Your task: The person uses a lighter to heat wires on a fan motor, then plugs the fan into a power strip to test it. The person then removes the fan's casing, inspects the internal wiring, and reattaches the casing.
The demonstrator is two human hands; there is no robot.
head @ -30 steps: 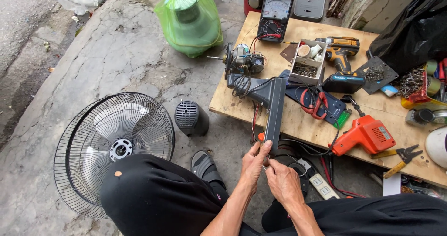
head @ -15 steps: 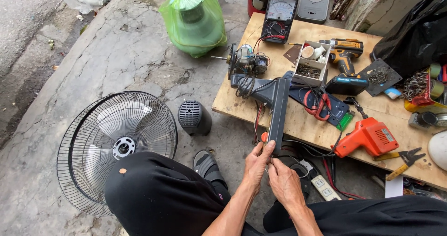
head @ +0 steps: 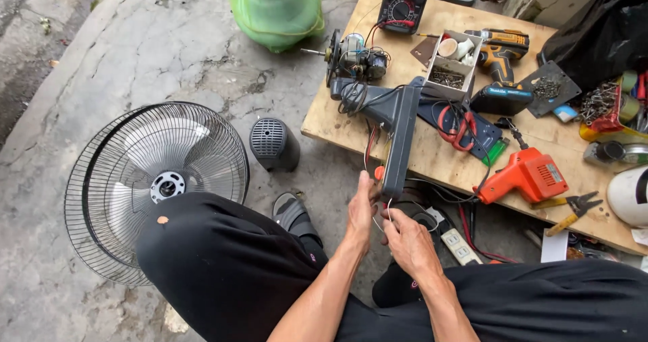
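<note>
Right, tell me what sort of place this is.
Most likely an outdoor, street-side repair spot for electric fans: cracked concrete ground, a low wooden board crowded with a multimeter and drills, and a caged fan head lying beside it.

Open concrete floor fills the upper left of the frame. Lower left, the fan guard and dark motor cover block passage. The desk at right is crowded: orange drill, red-handled scissors, screw box.
</note>
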